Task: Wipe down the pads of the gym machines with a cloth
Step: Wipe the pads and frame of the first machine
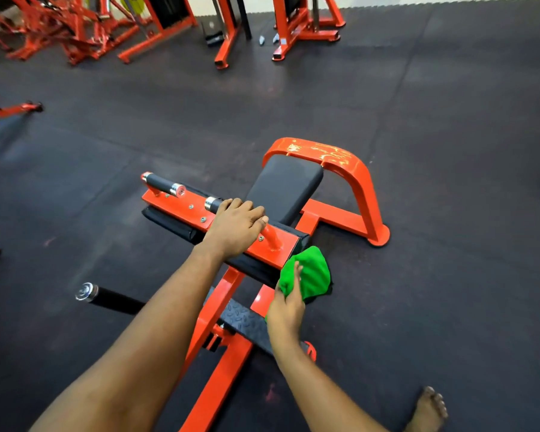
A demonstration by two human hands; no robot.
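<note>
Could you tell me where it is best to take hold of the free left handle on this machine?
Grip the black sleeve of the left handle, between its chrome collars, coming from above. It lies roughly level, clear above the orange plate, as the left hand does its twin.

dark rubber floor (pixel 449 104) fills most of the view. orange machine frames (pixel 75 35) stand along the far edge, near two small silver pieces (pixel 267 39) lying on the floor. a bare foot (pixel 427 410) rests at lower right.
</note>
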